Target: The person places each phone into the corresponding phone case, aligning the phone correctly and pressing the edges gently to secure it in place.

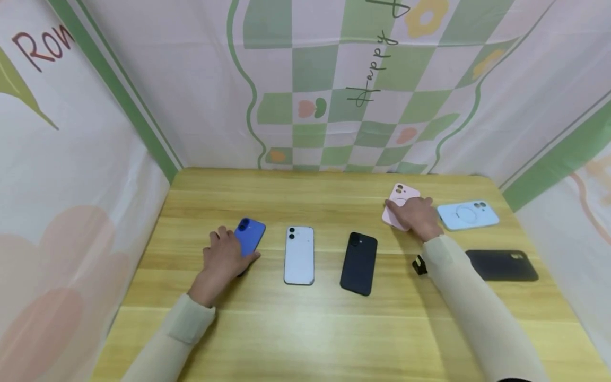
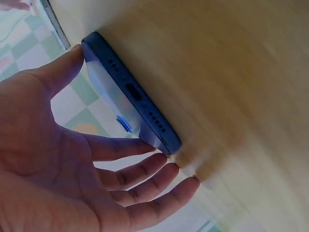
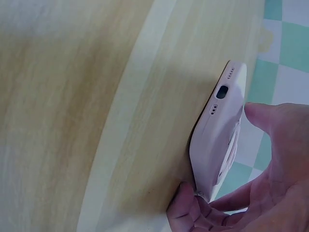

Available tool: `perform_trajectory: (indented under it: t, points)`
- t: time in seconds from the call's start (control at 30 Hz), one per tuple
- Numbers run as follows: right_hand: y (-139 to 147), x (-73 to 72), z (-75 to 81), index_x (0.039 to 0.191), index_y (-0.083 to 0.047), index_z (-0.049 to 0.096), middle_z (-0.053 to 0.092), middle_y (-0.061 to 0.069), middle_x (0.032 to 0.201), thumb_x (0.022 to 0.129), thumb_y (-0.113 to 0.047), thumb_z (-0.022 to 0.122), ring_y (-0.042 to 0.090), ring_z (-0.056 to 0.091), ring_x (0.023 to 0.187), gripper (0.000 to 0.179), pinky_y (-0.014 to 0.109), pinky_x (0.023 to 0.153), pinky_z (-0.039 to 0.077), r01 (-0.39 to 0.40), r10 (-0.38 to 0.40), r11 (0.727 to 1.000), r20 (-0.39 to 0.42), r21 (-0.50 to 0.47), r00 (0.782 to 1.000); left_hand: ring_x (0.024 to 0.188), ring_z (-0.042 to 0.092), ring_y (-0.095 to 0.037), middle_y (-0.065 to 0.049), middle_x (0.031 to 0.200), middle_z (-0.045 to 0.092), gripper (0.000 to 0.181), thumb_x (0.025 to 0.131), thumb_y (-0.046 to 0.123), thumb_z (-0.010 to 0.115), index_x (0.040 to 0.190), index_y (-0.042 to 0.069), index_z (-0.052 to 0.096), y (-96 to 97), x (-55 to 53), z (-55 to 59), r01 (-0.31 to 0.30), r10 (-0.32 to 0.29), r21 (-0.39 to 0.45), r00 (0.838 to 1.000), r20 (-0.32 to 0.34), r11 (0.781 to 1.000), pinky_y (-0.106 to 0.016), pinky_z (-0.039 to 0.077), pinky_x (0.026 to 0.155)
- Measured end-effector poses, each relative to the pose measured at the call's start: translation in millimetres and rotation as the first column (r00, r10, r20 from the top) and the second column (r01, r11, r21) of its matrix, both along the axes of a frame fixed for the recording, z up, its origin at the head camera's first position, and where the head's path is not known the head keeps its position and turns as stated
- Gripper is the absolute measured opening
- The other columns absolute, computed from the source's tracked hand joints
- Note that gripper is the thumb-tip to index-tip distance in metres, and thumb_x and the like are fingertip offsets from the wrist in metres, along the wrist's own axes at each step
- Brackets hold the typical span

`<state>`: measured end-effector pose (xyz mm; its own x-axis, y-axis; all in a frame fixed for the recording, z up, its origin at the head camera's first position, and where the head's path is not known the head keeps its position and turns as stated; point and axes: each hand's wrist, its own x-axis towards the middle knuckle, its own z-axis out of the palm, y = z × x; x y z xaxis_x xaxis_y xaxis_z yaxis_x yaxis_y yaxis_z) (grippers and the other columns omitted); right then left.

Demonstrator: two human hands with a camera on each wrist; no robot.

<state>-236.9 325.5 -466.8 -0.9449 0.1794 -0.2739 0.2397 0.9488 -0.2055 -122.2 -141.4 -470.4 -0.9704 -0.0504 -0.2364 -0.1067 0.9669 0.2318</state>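
My left hand (image 1: 221,255) grips a blue phone (image 1: 250,233) at the left of the table, camera side up. In the left wrist view the thumb presses one long edge of the phone (image 2: 130,92), while the fingertips sit at the opposite edge, close to the wood. Toward the back right, my right hand (image 1: 419,216) holds a pink phone case (image 1: 403,194) by its sides. The right wrist view shows the case (image 3: 215,140) from its port end, tilted, with thumb and curled fingers at opposite edges. A ring mark is on its back.
Between the hands lie a white phone (image 1: 299,255) and a black phone (image 1: 359,264). Right of them are a light blue phone case (image 1: 468,215), a dark phone case (image 1: 503,265) partly behind the right sleeve, and a small black object (image 1: 419,265). Printed cloth (image 1: 205,106) hangs behind the table.
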Motion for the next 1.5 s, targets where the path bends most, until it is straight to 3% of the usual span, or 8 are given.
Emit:
perform_trajectory:
  t: [0.17,0.43,0.6,0.8,1.1,1.23,1.5]
  points:
    - [0,-0.9,0.2,0.111,0.018,0.063,0.046,0.048,0.124,0.101,-0.077,0.038,0.047,0.052,0.095,0.099,0.05,0.069,0.051,-0.001,0.001,1.0,-0.007,-0.004,1.0,0.116,0.049,-0.046,-0.031,0.129,0.048,0.092,0.094,0.057,0.076,0.134,-0.022,0.052,2.1,-1.0,-0.7,0.001,-0.001,-0.011,1.0,-0.011,1.0,-0.061,0.059,0.083]
    - [-1,-1.0,1.5,0.104,0.01,0.064,0.05,0.037,0.111,0.099,-0.071,0.049,0.043,0.052,0.09,0.083,0.046,0.064,0.048,0.011,-0.011,1.0,-0.021,-0.029,1.0,0.108,0.052,-0.043,-0.03,0.12,0.05,0.073,0.094,0.045,0.08,0.119,-0.02,0.061,5.1,-3.3,4.9,0.012,-0.012,0.018,1.0,-0.016,1.0,-0.057,0.062,0.075]
    - [-2,-3.1,2.2,0.112,0.016,0.058,0.044,0.043,0.122,0.098,-0.063,0.059,0.046,0.053,0.091,0.08,0.048,0.067,0.051,0.029,-0.032,0.997,-0.038,-0.075,0.999,0.105,0.052,-0.041,-0.029,0.118,0.051,0.07,0.094,0.039,0.081,0.121,-0.021,0.059,5.2,-5.5,9.7,0.013,-0.013,0.037,1.0,-0.005,0.999,-0.054,0.063,0.072]
    - [-6,-5.8,4.4,0.127,0.028,0.046,0.033,0.048,0.134,0.093,-0.047,0.074,0.041,0.059,0.079,0.087,0.048,0.065,0.06,0.028,-0.044,0.99,-0.11,-0.14,0.993,0.105,0.053,-0.043,-0.03,0.115,0.052,0.073,0.091,0.036,0.086,0.123,-0.023,0.056,3.1,-7.6,10.1,0.012,-0.012,0.079,1.0,-0.006,0.997,-0.056,0.062,0.075]
    - [-4,-11.7,6.7,0.132,0.025,0.043,0.059,0.037,0.107,0.093,-0.03,0.08,0.038,0.063,0.085,0.077,0.041,0.067,0.061,0.006,-0.034,0.976,-0.124,-0.217,0.992,0.099,0.061,-0.041,-0.03,0.113,0.06,0.085,0.083,0.039,0.092,0.13,-0.016,0.047,0.2,-12.2,11.2,-0.017,0.016,0.079,1.0,0.01,0.997,-0.058,0.059,0.085]
    - [-2,-13.1,8.4,0.129,0.023,0.049,0.061,0.035,0.107,0.093,-0.026,0.079,0.037,0.064,0.086,0.067,0.039,0.067,0.061,0.012,-0.042,0.971,-0.122,-0.237,0.992,0.099,0.063,-0.041,-0.031,0.115,0.061,0.086,0.083,0.039,0.092,0.132,-0.014,0.046,-1.0,-14.6,11.0,-0.014,0.012,0.081,1.0,0.023,0.997,-0.058,0.059,0.085]
    - [-1,-11.4,14.7,0.12,0.02,0.061,0.066,0.037,0.109,0.096,-0.018,0.074,0.039,0.065,0.086,0.047,0.041,0.07,0.058,-0.031,-0.029,0.956,-0.201,-0.29,0.979,0.095,0.069,-0.043,-0.031,0.115,0.066,0.087,0.081,0.036,0.094,0.136,-0.011,0.046,-2.7,-16.2,8.8,-0.006,0.003,0.14,1.0,0.024,0.99,-0.055,0.063,0.078]
